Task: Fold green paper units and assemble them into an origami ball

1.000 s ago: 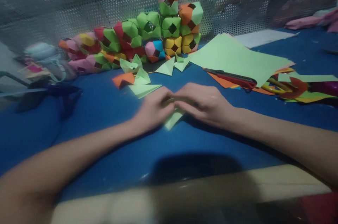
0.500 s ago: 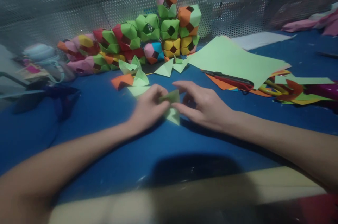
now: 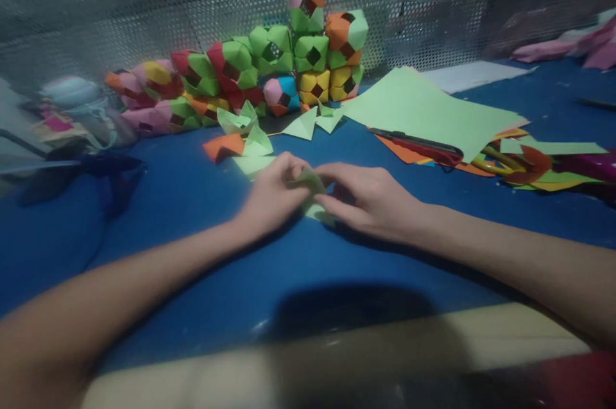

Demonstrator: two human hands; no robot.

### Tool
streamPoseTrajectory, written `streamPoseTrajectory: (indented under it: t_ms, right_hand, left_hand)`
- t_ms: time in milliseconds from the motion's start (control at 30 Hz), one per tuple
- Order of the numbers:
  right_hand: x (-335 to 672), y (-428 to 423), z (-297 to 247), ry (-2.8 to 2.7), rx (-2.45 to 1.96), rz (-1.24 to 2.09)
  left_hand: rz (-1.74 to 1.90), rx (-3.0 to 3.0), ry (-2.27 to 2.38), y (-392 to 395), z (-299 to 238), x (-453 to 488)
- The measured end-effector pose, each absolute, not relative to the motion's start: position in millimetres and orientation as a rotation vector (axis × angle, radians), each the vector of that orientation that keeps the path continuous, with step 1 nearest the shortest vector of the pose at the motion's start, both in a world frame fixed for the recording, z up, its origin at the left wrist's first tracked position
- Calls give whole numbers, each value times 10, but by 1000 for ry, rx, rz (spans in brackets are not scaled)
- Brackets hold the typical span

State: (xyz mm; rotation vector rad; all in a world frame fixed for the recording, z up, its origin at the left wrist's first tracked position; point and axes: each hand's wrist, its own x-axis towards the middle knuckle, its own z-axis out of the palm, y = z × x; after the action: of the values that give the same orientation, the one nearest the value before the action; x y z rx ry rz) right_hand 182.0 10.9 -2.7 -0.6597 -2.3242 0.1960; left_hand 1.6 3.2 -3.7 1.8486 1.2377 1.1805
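Note:
A small folded light-green paper piece point(image 3: 314, 194) is held low over the blue table, partly hidden by my fingers. My left hand point(image 3: 276, 194) pinches its left side between thumb and curled fingers. From the right, my right hand point(image 3: 373, 197) has its index finger and thumb on the paper's upper and lower edges. Just beyond my hands lie a flat green sheet point(image 3: 250, 166), a green folded piece point(image 3: 258, 141) and an orange folded piece point(image 3: 224, 147). More green folded pieces point(image 3: 238, 119) sit behind them.
Several stacked paper cubes point(image 3: 272, 49) stand along a perforated metal panel point(image 3: 192, 4). At right are a stack of green sheets point(image 3: 428, 104), a red-and-black cutter point(image 3: 418, 144), yellow-handled scissors point(image 3: 495, 162) and paper scraps point(image 3: 553, 147). A dark blue object point(image 3: 113, 171) is at left.
My right index finger and thumb have come in from the right onto the folded paper, whose upper flap is now bent more. The left hand has barely moved.

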Motion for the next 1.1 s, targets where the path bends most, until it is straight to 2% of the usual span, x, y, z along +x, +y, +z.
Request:
streamPoseTrajectory:
  t_ms: [333, 667, 900, 1100]
  right_hand:
    - [1784, 183, -111, -2234, -878, 231]
    - [1766, 174, -37, -2133, -971, 492]
    - [1736, 154, 14, -2061, -874, 587]
    - [1753, 176, 22, -1994, -852, 678]
  left_hand:
    - [1160, 1708, 1434, 27, 2, 25]
    - [1108, 1736, 1454, 18, -7, 28]
    - [1029, 1945, 1408, -16, 21, 55]
    - [1032, 1845, 1351, -25, 21, 53]
